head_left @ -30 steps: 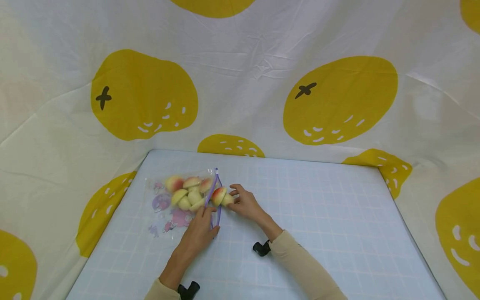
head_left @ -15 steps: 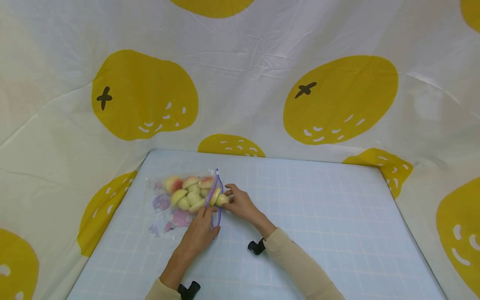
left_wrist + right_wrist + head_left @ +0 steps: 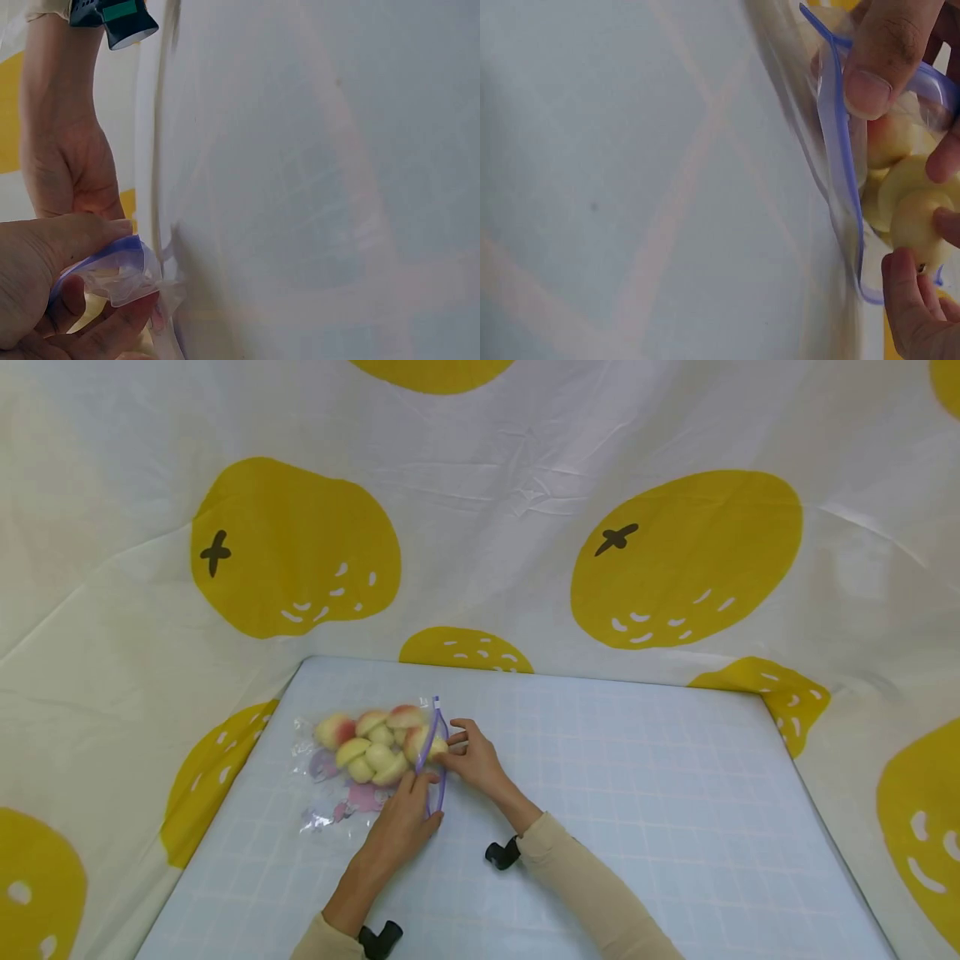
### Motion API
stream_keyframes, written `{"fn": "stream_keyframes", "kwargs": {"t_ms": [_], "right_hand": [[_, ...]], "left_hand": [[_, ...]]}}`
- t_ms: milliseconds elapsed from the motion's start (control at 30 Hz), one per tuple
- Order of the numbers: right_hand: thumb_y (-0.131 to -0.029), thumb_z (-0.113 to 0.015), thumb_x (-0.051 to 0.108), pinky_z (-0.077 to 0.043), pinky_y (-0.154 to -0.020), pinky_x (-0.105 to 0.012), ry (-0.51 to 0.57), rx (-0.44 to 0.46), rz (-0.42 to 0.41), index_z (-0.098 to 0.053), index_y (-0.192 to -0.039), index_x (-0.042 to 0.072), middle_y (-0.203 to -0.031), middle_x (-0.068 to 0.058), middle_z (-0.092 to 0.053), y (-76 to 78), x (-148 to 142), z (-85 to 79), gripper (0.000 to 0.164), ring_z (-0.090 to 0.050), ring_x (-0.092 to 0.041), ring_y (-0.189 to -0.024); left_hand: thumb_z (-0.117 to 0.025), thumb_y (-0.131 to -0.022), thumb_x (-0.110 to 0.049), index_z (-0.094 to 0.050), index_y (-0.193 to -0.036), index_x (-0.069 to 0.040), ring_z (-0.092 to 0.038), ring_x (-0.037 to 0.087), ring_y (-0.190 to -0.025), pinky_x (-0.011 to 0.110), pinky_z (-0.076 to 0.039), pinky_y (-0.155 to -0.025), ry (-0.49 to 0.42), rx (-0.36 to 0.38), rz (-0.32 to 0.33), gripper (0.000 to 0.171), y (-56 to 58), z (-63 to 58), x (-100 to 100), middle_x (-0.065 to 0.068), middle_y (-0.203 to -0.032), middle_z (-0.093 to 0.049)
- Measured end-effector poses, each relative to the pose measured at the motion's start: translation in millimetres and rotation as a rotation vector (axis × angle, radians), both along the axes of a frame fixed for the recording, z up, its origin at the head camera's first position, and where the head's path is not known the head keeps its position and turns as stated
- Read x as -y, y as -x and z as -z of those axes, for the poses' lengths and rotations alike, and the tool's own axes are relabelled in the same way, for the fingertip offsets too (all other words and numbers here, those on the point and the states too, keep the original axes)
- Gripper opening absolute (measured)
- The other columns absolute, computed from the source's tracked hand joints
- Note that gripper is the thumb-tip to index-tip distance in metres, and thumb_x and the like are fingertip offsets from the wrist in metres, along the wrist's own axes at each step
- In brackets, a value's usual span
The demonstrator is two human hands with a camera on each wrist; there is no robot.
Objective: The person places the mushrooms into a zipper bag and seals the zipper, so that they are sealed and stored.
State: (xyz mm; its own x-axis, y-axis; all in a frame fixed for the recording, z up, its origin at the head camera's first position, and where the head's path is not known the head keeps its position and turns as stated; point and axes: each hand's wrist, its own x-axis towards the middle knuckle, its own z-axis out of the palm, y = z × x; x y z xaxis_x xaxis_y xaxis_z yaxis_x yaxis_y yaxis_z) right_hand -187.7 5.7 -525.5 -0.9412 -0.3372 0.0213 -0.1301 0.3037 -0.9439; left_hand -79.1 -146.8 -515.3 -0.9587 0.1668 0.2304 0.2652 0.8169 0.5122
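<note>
A clear zip bag with a purple zip edge lies on its side, holding several mushroom-shaped pieces with red-yellow caps and pale stems. My left hand pinches the near side of the bag's mouth; the left wrist view shows thumb and fingers around the purple zip. My right hand is at the mouth, its fingertips pinching the pale stem of a toy mushroom. That mushroom's cap is inside the bag, past the zip. The right wrist view shows the mouth held apart.
A pale blue checked cloth covers the table. White fabric with yellow fruit prints hangs behind and at both sides. Black wrist cameras sit on both wrists.
My right hand has moved left, carrying the toy mushroom from the bag's mouth inward. The pieces inside have shifted slightly left. The left hand keeps its hold on the bag.
</note>
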Motion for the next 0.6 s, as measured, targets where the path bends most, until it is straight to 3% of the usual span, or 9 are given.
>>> {"fn": "stream_keyframes", "kwargs": {"t_ms": [367,600], "right_hand": [[-0.09,-0.073,0.004,-0.056,-0.076,-0.034,0.238,0.061,0.007,-0.052,-0.135,-0.005,-0.11,-0.024,-0.066,-2.8,0,9.1,0.05,-0.07,-0.032,-0.092],[-0.089,-0.074,0.003,-0.055,-0.074,-0.028,0.273,0.098,0.018,-0.054,-0.132,-0.004,-0.102,-0.02,-0.066,-3.8,4,7.9,0.048,-0.071,-0.027,-0.085]], "left_hand": [[-0.087,-0.077,-0.01,-0.059,-0.124,-0.004,-0.055,0.021,-0.073,0.038,-0.051,-0.067,0.016,0.009,-0.011,0.055,0.1,-0.9,0,0.007,-0.102,-0.05],[-0.087,-0.076,-0.008,-0.059,-0.122,-0.003,-0.057,0.023,-0.075,0.04,-0.051,-0.068,0.017,-0.01,-0.005,0.055,0.4,0.7,-1,0.009,-0.104,-0.05]]}}
